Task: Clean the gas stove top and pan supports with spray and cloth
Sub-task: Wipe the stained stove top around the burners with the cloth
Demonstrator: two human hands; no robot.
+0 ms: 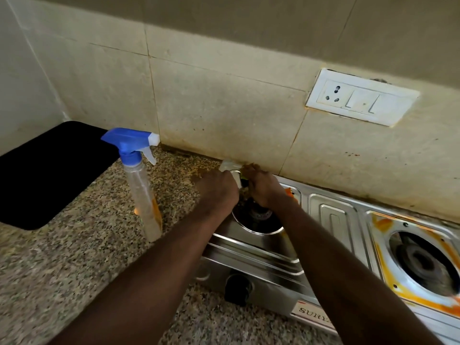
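The steel gas stove [331, 220] sits on the counter against the tiled wall, with no pan supports on it. Orange stains ring its right burner [423, 262]. Both my hands reach to the stove's back left corner, just beyond the left burner [258, 217]. My left hand [219, 189] is closed on a pale cloth-like piece [231, 167] that sticks out toward the wall. My right hand [263, 188] is curled right beside it, and its fingers hide what they touch. A clear spray bottle [140, 192] with a blue trigger stands upright to the left of the stove.
A black mat [49, 170] lies on the speckled granite counter [74, 270] at far left. Brown grime [199, 168] lines the wall joint behind the stove. A white switch and socket plate [361, 97] is on the wall. A black knob [237, 290] is on the stove front.
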